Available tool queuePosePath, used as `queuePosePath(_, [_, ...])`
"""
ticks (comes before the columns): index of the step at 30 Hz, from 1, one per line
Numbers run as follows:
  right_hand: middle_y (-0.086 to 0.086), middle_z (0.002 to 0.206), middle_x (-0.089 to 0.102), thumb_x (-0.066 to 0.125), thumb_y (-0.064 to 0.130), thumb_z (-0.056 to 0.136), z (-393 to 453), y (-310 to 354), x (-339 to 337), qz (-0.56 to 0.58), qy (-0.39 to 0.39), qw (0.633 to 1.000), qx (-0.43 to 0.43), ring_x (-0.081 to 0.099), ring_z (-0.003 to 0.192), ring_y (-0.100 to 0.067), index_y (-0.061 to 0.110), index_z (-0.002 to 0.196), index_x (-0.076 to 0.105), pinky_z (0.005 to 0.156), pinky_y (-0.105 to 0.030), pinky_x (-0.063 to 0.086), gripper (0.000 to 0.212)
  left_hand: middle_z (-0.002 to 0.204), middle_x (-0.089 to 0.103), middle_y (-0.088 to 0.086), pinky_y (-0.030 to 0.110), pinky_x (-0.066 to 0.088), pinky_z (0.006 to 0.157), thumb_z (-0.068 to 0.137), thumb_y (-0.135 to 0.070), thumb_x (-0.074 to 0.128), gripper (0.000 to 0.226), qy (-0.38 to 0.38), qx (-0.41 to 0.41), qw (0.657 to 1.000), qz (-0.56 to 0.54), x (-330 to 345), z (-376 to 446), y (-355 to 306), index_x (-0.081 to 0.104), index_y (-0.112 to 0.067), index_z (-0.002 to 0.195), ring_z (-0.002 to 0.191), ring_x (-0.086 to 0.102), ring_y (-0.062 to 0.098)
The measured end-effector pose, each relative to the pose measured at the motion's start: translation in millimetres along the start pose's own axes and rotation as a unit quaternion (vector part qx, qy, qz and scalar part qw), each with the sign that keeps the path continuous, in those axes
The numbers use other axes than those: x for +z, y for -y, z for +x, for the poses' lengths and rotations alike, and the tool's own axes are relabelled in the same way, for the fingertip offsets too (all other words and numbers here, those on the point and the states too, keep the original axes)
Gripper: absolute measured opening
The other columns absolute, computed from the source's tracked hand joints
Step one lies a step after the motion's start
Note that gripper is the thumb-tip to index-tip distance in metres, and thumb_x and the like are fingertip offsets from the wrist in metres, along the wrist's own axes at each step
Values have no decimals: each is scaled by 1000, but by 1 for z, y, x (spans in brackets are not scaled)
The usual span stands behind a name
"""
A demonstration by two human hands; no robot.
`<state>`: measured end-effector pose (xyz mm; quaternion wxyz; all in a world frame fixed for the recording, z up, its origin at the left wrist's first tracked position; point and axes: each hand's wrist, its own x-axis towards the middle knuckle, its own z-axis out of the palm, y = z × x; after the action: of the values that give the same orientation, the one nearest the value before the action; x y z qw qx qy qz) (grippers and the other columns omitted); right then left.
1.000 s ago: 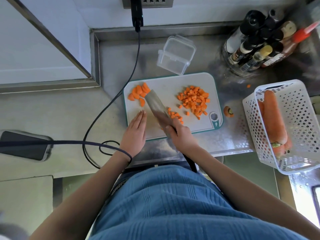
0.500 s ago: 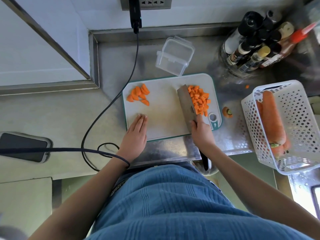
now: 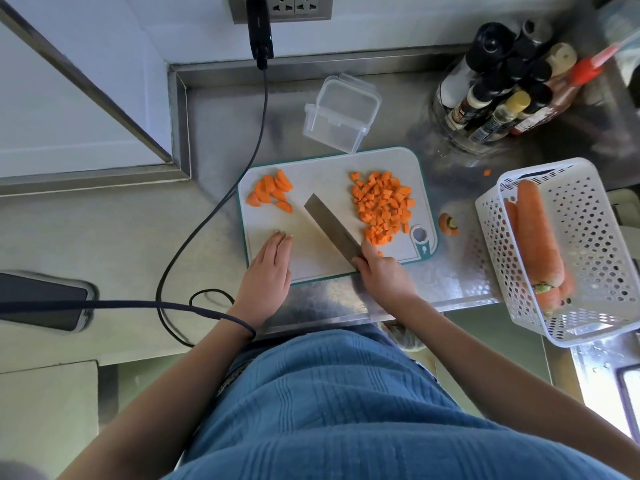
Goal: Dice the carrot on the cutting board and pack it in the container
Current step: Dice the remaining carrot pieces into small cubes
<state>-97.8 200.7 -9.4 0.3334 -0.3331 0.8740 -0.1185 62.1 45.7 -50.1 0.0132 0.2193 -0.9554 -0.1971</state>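
right hand (image 3: pixel 384 271) grips knife (image 3: pixel 332 230), blade across bare board centre. left hand (image 3: pixel 268 268) flat, fingers straight, on cutting board (image 3: pixel 322 171) lower-left edge. carrot slices (image 3: pixel 272 192) upper left corner, diced carrot (image 3: pixel 382 206) right side. container (image 3: pixel 341 112) just above board's top edge.

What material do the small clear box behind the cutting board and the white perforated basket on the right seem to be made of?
Small clear box: likely transparent hard plastic, glossy; the counter shows through its walls, and it has moulded snap clips.
White perforated basket: probably moulded plastic, smooth and slightly shiny; its walls carry even round holes and a thick rolled rim. It holds whole carrots.
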Motion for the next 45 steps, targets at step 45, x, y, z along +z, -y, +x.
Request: queuePosePath(45, [-4, 46, 47, 63, 26, 91, -7, -62, -27, -85, -191, 971, -117, 49, 37, -30, 8, 91, 52, 41, -24, 32, 21, 117, 57, 18, 38, 38, 103, 91, -4, 42, 30, -168, 150, 968, -110, -35, 96, -63, 57, 4, 116, 113, 49, 30])
